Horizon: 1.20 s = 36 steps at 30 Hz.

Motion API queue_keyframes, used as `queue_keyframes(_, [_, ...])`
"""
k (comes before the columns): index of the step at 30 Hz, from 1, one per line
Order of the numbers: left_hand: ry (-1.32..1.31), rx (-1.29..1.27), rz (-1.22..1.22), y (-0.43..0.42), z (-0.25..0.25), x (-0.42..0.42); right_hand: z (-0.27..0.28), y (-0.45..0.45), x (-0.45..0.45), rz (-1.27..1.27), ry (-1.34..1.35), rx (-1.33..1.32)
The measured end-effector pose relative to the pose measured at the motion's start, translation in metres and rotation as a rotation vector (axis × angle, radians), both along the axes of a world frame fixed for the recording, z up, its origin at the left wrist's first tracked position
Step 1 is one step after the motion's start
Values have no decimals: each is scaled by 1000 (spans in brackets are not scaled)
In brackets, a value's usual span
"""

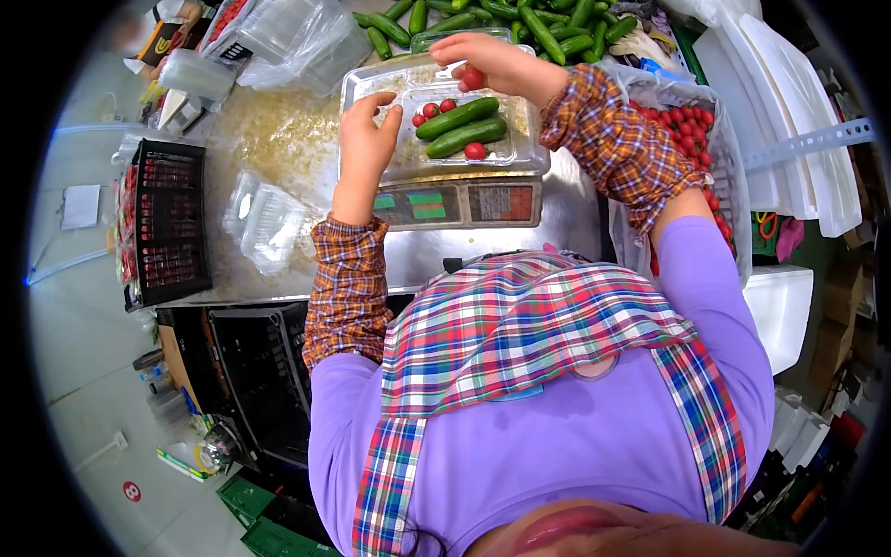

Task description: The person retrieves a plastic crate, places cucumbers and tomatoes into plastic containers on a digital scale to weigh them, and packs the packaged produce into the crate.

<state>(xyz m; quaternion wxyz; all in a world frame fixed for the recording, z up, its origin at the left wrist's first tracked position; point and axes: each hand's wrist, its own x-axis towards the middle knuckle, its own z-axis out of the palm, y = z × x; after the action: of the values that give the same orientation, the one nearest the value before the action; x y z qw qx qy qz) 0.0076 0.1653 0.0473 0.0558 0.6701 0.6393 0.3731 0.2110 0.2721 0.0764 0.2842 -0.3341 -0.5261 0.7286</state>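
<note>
A clear plastic tray (509,105) rests on the weighing scale (446,206), holding two green cucumbers (458,118) and several cherry tomatoes (475,150). Over its far edge, my right hand (501,67) holds one more cherry tomato (473,77) under its fingers. My left hand (368,139) is by the tray's left side, thumb and fingers apart, with nothing in it. Whether its fingers touch the plastic I cannot tell. Green display windows and red-and-grey keys show on the scale's near face.
A pile of cucumbers (557,28) lies at the back. To the right stands a lined crate of cherry tomatoes (687,130). Empty clear trays (269,223) lie on the metal table (278,130), and a black crate (170,218) stands at its left edge. Bagged trays (311,42) sit behind.
</note>
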Motion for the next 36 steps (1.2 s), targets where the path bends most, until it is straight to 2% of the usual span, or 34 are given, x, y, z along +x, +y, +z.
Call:
queue_keyframes(1, [-64,13,-24,1,1,3,8,-5,5,-16,-17,26])
queue_keyframes(5, [162,-25,-288,-6,18,19,12,-26,27,122,-271,285])
queue_keyframes(6, [200,-55,-327,-5,21,25,10,-30,29,131,-297,275])
queue_keyframes(9, [279,-126,-417,0,14,34,-11,-40,33,198,-431,630])
queue_keyframes(10, [286,-113,-427,0,12,34,-12,-47,36,241,-462,624])
queue_keyframes(12, [310,-82,-453,4,11,36,-5,-58,51,170,-587,816])
queue_keyframes(14, [221,-143,-469,4,9,36,-3,-55,79,72,-518,865])
queue_keyframes(17, [178,-192,-574,-2,8,45,12,-50,146,19,-477,787])
queue_keyframes(19, [145,-236,-666,-8,7,57,7,-43,198,-7,-627,723])
queue_keyframes(21, [184,-229,-655,-5,-4,57,0,-42,243,10,-845,789])
queue_keyframes(23, [222,-220,-660,1,-4,59,-16,-56,285,-62,-1168,648])
queue_keyframes(24, [222,-228,-654,3,-2,60,-25,-63,302,-44,-1232,580])
queue_keyframes(26, [232,-237,-642,8,0,62,-66,-80,337,123,-1359,746])
queue_keyframes(28, [208,-176,-631,12,5,72,-82,-111,333,-38,-1495,1056])
queue_keyframes(29, [222,-131,-635,13,10,79,-82,-112,331,-47,-1479,1038])
queue_keyframes(30, [235,-86,-638,18,12,86,-79,-109,327,-50,-1384,716])
queue_keyframes(32, [161,-105,-690,29,15,105,-70,-108,318,-70,-1217,488])
queue_keyframes(34, [11,-203,-672,30,27,134,-90,-107,326,-195,-1267,741])
queue_keyframes(36, [-11,-218,-768,39,32,166,-96,-105,322,-352,-1267,766])
